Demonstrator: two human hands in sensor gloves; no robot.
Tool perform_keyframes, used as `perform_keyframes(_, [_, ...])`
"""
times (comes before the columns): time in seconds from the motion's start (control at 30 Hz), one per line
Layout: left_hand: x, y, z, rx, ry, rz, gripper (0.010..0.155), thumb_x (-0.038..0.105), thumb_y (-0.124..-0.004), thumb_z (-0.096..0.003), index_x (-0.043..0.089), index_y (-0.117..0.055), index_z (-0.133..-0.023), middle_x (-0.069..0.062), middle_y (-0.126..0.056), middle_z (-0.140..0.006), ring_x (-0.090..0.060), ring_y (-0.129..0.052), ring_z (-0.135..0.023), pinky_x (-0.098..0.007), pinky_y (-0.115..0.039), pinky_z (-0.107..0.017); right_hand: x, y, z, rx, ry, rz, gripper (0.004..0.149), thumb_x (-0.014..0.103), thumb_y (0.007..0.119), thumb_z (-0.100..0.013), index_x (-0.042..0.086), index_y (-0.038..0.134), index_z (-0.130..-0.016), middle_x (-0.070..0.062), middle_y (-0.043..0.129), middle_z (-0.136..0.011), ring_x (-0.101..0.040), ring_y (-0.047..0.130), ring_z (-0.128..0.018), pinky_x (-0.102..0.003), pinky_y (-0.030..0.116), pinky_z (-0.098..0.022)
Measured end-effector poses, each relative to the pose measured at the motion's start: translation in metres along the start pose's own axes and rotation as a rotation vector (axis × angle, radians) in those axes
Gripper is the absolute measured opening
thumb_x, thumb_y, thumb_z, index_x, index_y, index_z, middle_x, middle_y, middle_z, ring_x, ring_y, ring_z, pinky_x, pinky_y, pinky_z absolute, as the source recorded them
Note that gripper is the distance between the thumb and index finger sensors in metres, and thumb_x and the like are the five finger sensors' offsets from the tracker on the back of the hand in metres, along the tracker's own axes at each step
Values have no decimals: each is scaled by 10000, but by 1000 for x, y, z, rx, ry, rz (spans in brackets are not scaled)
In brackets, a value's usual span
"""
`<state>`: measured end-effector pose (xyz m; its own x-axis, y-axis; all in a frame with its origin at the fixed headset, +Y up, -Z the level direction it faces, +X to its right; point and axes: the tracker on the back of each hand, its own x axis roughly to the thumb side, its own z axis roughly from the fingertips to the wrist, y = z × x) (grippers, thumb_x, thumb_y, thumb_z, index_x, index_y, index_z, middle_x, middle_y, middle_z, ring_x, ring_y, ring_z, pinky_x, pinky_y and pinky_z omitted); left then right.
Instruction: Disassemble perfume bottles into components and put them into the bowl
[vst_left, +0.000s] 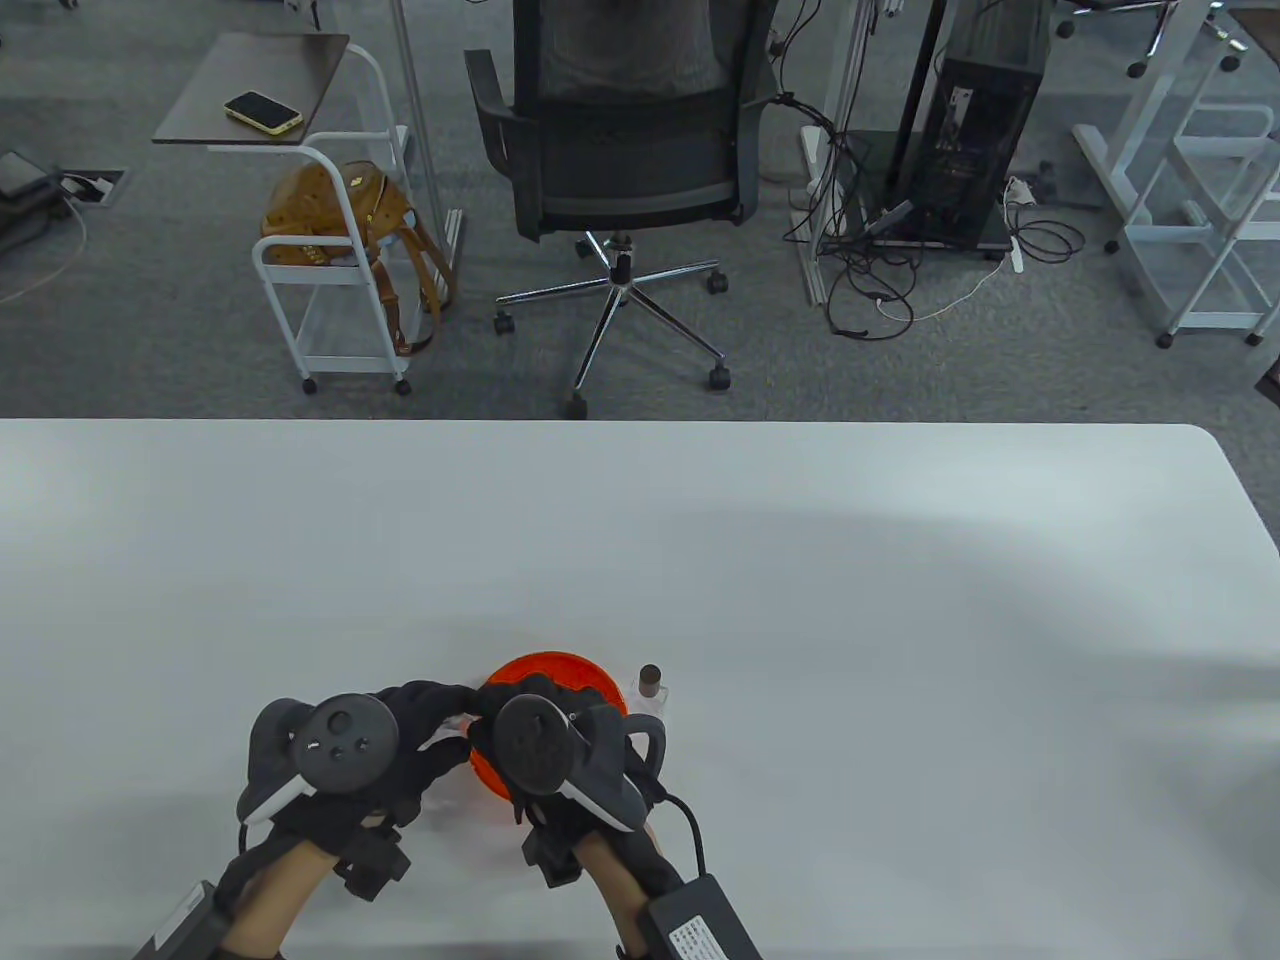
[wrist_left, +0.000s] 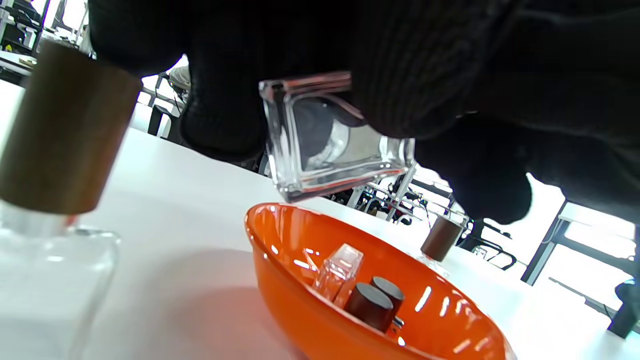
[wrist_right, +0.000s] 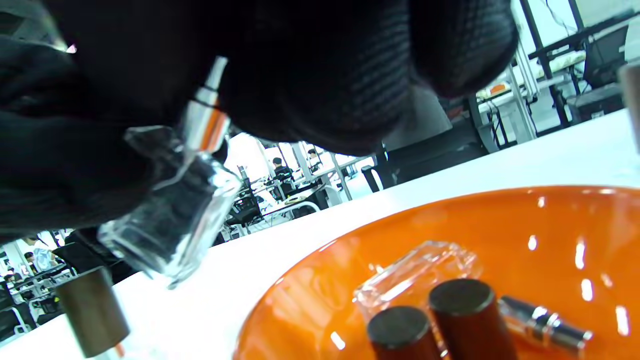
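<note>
An orange bowl (vst_left: 560, 662) sits near the table's front edge. My left hand (vst_left: 430, 710) grips a clear square glass bottle (wrist_left: 330, 140) just above the bowl's left rim (wrist_left: 260, 235). My right hand (vst_left: 530, 700) pinches the silver spray pump (wrist_right: 205, 115) at the neck of that bottle (wrist_right: 170, 225). In the bowl lie a clear bottle (wrist_right: 415, 275), two dark caps (wrist_right: 460, 310) and a silver pump (wrist_right: 545, 320). One capped bottle (vst_left: 651, 685) stands right of the bowl. Another capped bottle (wrist_left: 60, 150) stands to its left.
The white table (vst_left: 800, 600) stretches wide beyond and to both sides of the bowl. An office chair (vst_left: 625, 150), a white cart (vst_left: 330, 250) and cables stand on the floor past the far edge.
</note>
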<state>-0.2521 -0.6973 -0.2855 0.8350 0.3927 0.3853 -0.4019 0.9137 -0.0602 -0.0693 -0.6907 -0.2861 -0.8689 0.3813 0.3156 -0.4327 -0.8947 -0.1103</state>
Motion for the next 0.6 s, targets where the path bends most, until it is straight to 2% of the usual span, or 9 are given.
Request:
perform_keyframes(0.03, [0, -1, 0, 2, -5, -2, 532, 380, -898, -407, 207, -880, -910, -110, -997, -877, -324, -1064, -679, -580, -756, -595, 0, 0, 0, 6, -1, -1, 420, 475, 820, -339, 350, 872, -736, 94, 1004, -605, -36, 1047, -339, -455, 860, -510])
perform_keyframes(0.17, [0, 1, -1, 28, 5, -2, 529, 376, -894, -410, 199, -880, -908, -115, -998, -869, -324, -1066, -667, -580, -756, -594, 0, 1, 0, 36, -5, -27, 487, 400, 864, -350, 330, 778, -824, 61, 895, -801, -34, 1020, -463, -467, 831, -545])
perform_keyframes(0.27, [-1, 1, 0, 17, 3, 13, 533, 377, -901, -406, 201, -882, -908, -115, -998, -873, -330, -1062, -675, -583, -754, -594, 0, -1, 0, -8, -3, 14, 431, 491, 799, -352, 341, 863, -750, 90, 993, -643, -41, 1053, -374, -458, 858, -514])
perform_keyframes(0.3, [-1, 0, 0, 8, 3, 11, 533, 379, -898, -408, 201, -881, -911, -115, -998, -875, -326, -1062, -677, -582, -755, -595, 0, -1, 0, -8, -3, 10, 414, 480, 806, -352, 339, 878, -734, 97, 1005, -606, -42, 1052, -342, -457, 861, -507])
perform_keyframes(0.4, [2, -1, -1, 21, 1, -16, 529, 374, -893, -411, 196, -879, -909, -119, -996, -872, -325, -1066, -669, -581, -757, -593, 0, 1, 0, 34, -5, -25, 477, 420, 857, -347, 332, 796, -812, 71, 925, -753, -48, 1028, -457, -470, 833, -542])
perform_keyframes(0.47, [0, 0, -1, 21, 4, -4, 529, 377, -892, -411, 200, -878, -909, -116, -996, -872, -324, -1066, -669, -580, -756, -595, 0, 1, -1, 38, -7, -24, 490, 396, 861, -352, 324, 775, -829, 57, 892, -810, -38, 1020, -471, -469, 829, -546])
perform_keyframes(0.53, [-1, 0, 0, 21, 7, 4, 531, 377, -894, -409, 200, -879, -910, -115, -997, -873, -327, -1065, -672, -581, -757, -593, 0, 1, 0, 20, -7, -6, 454, 449, 836, -348, 338, 822, -788, 72, 947, -734, -44, 1043, -427, -464, 843, -532])
perform_keyframes(0.57, [-1, 0, -1, 11, 3, 7, 532, 378, -901, -406, 204, -883, -908, -112, -997, -876, -330, -1063, -676, -583, -754, -595, -1, 1, -1, 10, -7, 4, 440, 499, 791, -351, 345, 851, -758, 90, 998, -627, -40, 1055, -357, -455, 860, -512])
perform_keyframes(0.6, [-1, -1, 0, 1, 2, 1, 534, 378, -900, -406, 205, -880, -910, -112, -997, -876, -329, -1063, -678, -583, -755, -594, -1, 1, -1, 12, 0, -7, 420, 481, 803, -351, 340, 871, -740, 91, 1011, -588, -42, 1052, -325, -457, 862, -506])
